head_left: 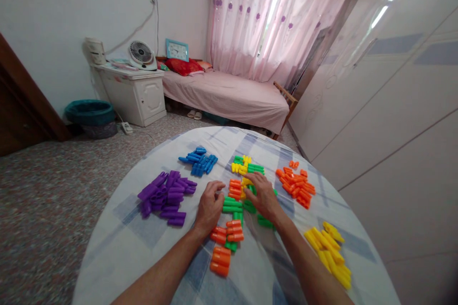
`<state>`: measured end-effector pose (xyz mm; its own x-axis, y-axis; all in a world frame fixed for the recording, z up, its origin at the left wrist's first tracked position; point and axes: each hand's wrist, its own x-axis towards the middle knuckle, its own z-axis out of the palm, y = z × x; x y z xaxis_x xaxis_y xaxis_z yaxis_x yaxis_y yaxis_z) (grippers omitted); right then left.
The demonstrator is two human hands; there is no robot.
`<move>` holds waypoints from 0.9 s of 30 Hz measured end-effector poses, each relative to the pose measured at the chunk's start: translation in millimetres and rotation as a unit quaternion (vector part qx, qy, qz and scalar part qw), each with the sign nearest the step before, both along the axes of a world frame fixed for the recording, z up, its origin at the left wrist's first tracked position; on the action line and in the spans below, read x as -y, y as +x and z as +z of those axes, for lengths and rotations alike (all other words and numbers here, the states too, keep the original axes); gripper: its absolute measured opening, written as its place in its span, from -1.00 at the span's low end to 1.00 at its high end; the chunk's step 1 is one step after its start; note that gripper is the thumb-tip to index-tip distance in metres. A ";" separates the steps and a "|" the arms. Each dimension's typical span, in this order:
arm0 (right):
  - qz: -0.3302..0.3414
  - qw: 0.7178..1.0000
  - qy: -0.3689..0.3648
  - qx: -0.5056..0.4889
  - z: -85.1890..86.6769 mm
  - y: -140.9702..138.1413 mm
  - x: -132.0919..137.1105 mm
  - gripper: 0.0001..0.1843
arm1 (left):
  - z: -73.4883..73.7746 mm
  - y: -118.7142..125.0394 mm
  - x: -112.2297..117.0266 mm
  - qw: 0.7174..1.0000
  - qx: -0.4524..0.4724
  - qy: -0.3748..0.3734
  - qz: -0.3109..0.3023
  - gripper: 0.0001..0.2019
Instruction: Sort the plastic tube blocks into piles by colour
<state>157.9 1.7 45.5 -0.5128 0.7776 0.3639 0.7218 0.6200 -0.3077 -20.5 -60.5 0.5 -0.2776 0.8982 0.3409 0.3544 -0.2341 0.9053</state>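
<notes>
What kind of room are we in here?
Most likely a bedroom in a home: a bed with pink covers stands by the curtains, and a white bedside cabinet holding a small fan sits at its left end.

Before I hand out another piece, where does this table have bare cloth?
Bare cloth shows between the forearms, right of the nearest orange pieces; left of the left forearm, nearer than the purple pieces; and along the far edge, beyond the yellow-and-green group. Between the left hand and right hand it is crowded: orange, yellow and green pieces.
</notes>
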 end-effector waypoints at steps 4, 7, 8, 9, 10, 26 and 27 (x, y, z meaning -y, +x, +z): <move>0.012 0.997 -0.009 0.079 -4.1 -21.0 6.2 -0.53 | -2.1 0.0 -1.3 1.000 0.022 0.004 0.009 -0.73; 0.014 0.993 0.003 0.114 -5.9 -28.3 7.0 -0.52 | -2.8 0.3 -1.4 1.000 0.015 0.006 0.004 -0.73; 0.009 0.993 0.010 0.118 -5.5 -29.6 7.0 -0.52 | -2.7 0.3 -1.4 1.000 0.010 0.005 0.004 -0.73; 0.003 0.993 0.020 0.118 -4.7 -30.5 6.9 -0.50 | -2.5 0.3 -1.3 1.000 0.006 0.004 0.003 -0.73; -0.002 0.993 0.030 0.116 -3.8 -30.9 7.0 -0.48 | -2.3 0.3 -1.3 1.000 0.001 0.002 0.003 -0.73; -0.139 0.980 0.040 -0.136 -2.9 36.5 1.4 -0.69 | -2.1 -0.7 -0.4 1.000 -0.026 -0.013 -0.005 -0.76; -0.178 0.973 0.038 -0.145 -3.6 52.5 -4.9 -0.67 | -2.1 -0.8 -0.4 1.000 -0.027 -0.014 -0.005 -0.76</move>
<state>210.4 6.6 42.0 -0.0838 0.8523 0.5163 0.7850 0.3756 -0.4927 -21.3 -60.1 -1.6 -0.2506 0.9102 0.3296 0.4013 -0.2121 0.8910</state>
